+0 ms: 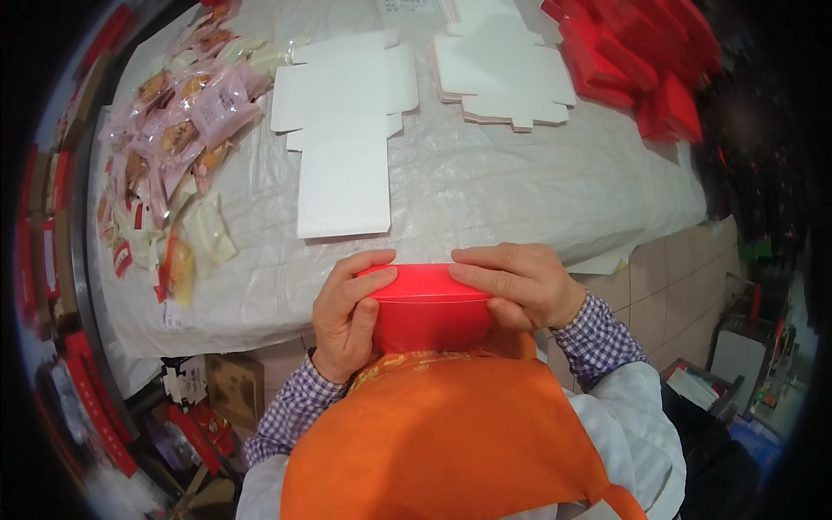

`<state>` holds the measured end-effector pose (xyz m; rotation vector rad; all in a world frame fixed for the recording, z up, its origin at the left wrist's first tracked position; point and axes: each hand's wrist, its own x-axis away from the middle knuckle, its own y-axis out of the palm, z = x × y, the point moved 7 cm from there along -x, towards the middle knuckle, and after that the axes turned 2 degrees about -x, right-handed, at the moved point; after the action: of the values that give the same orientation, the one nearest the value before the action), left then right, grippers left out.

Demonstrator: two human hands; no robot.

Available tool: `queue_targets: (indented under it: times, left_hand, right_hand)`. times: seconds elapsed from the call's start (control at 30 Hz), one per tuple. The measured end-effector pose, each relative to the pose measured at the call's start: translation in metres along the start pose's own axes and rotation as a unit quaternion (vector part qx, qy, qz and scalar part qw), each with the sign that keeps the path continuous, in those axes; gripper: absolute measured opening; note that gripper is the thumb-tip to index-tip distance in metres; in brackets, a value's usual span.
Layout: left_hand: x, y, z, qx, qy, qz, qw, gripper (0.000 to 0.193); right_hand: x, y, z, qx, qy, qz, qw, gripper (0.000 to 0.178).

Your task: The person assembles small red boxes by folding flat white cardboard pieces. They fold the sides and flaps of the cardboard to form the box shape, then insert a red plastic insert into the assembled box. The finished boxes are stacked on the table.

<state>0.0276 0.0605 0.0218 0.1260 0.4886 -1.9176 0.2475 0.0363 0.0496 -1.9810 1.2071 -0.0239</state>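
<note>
Between my two hands, close against the orange apron, is a small red cardboard box [429,319]. My left hand [348,303] grips its left end, fingers on the top edge and thumb on the near side. On the right end, my right hand [518,282] holds it the same way, fingers stretched over the top corner. Just beyond my hands, an unfolded white box blank [344,165] lies flat on the table, its narrow part toward me.
A white sheet [485,204] covers the table. Individually wrapped pastries [182,121] are heaped at the left. Several stacked flat box blanks [503,74] lie at the back. Folded red boxes [637,56] are piled at the far right. Cartons [234,388] stand below the table's near edge.
</note>
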Motion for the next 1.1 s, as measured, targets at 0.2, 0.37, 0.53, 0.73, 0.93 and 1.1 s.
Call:
queue_targets:
  times: [0.2, 0.37, 0.53, 0.73, 0.93, 1.1]
  left_hand:
    - [0.001, 0.000, -0.003, -0.006, 0.006, 0.014, 1.000, 0.033]
    - [0.000, -0.001, -0.003, -0.016, -0.011, 0.010, 1.000, 0.033]
    - [-0.002, 0.003, -0.006, -0.010, -0.012, 0.000, 1.000, 0.033]
    - [-0.004, 0.004, -0.005, 0.007, -0.011, 0.001, 1.000, 0.033]
    - [-0.002, 0.006, -0.009, 0.019, -0.023, 0.008, 1.000, 0.033]
    - [0.001, 0.009, -0.015, 0.064, -0.030, 0.013, 0.997, 0.033]
  right_hand:
    - [-0.006, -0.003, 0.002, -0.061, 0.011, 0.056, 0.996, 0.048]
    - [-0.004, 0.006, 0.004, -0.078, 0.034, 0.088, 0.992, 0.046]
    - [-0.003, 0.000, 0.005, -0.060, 0.042, 0.045, 0.996, 0.046]
    - [-0.012, 0.005, 0.007, -0.117, 0.032, 0.032, 0.992, 0.049]
    - [-0.005, 0.010, 0.011, -0.184, 0.076, 0.044, 0.979, 0.044]
    - [-0.005, 0.008, 0.014, -0.251, 0.121, 0.023, 0.960, 0.038]
